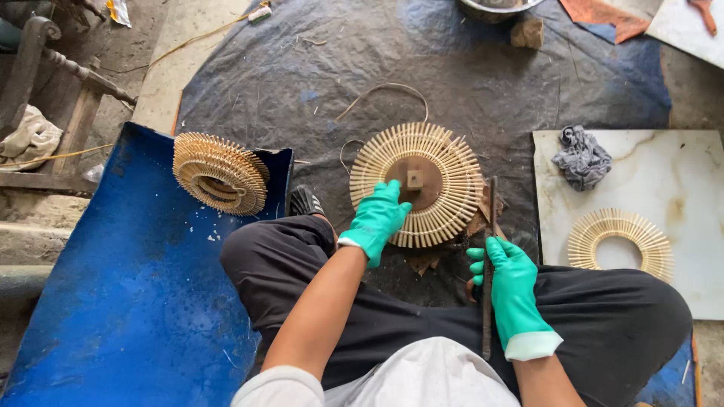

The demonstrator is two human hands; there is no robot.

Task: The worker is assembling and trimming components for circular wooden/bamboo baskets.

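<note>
A round ring of radiating bamboo sticks [445, 162] lies on a brown wooden disc with a small square block [415, 179] at its centre. My left hand [377, 218], in a green glove, presses on the ring's near left part. My right hand [509, 283], also gloved green, grips a long dark metal blade [492, 207] that stands upright at the ring's right edge. I sit cross-legged in black trousers behind the ring.
A stack of finished stick rings [220, 173] rests on a blue sheet [121, 301] at the left. Another single ring [620, 241] and a grey rag [582, 157] lie on a white marble slab [679, 188] at the right. A dark tarp [467, 68] covers the floor.
</note>
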